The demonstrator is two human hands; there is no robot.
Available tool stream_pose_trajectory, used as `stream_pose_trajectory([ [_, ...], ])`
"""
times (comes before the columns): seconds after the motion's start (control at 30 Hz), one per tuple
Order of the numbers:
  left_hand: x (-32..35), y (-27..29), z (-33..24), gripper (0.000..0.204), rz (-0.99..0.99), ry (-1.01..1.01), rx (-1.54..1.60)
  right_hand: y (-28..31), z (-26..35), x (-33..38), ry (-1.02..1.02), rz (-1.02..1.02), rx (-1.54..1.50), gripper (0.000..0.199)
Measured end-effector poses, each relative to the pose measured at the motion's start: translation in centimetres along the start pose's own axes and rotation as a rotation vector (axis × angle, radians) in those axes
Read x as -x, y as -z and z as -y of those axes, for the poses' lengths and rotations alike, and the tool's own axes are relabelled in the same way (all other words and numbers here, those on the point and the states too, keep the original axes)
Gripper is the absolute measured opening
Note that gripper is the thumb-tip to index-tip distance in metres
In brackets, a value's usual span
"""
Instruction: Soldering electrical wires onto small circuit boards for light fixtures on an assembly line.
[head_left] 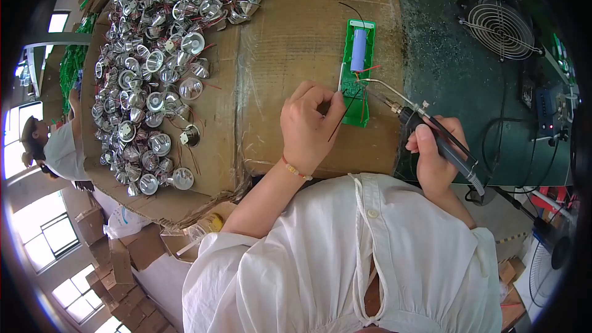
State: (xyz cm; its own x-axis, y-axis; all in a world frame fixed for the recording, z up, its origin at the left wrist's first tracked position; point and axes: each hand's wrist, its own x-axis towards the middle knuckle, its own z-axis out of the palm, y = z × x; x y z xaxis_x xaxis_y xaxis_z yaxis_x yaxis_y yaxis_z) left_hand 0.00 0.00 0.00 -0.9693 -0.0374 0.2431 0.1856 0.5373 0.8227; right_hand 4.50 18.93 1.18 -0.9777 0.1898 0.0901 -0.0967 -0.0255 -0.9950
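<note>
A long green plastic housing lies on the cardboard, with a purple-blue cylindrical battery in its upper part. Below the battery sits a small green circuit board. My left hand is at the housing's left edge, thumb and forefinger pinched together; what they hold is too small to make out. A thin black wire runs slantwise just right of these fingers. My right hand grips a black soldering iron with a thin metal tube alongside. Their tips meet close to the board, near a red wire.
Many silver reflector cups with red wires fill the cardboard at left. A fan with a wire guard stands at upper right on the dark green mat. A blue box with cables is at far right. Another person sits at left.
</note>
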Motion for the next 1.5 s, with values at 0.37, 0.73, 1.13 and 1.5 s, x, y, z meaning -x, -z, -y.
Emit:
stream_pose_trajectory([
  [0.37,-0.1,0.5,0.0,0.013,0.011,0.022,0.007,-0.2,-0.3,0.6,-0.041,-0.022,-0.09,0.016],
  [0.73,0.3,0.4,-0.2,0.012,0.111,0.008,-0.097,-0.1,-0.4,0.7,-0.038,0.001,-0.023,0.013],
  [1.13,0.2,-0.1,-0.2,0.011,0.093,0.057,-0.096,0.2,-0.4,0.8,-0.03,-0.044,-0.071,0.013],
  [1.5,-0.2,-0.1,-0.2,0.013,0.094,0.066,-0.12,1.2,-1.1,-0.5,0.0,-0.081,-0.108,0.013],
])
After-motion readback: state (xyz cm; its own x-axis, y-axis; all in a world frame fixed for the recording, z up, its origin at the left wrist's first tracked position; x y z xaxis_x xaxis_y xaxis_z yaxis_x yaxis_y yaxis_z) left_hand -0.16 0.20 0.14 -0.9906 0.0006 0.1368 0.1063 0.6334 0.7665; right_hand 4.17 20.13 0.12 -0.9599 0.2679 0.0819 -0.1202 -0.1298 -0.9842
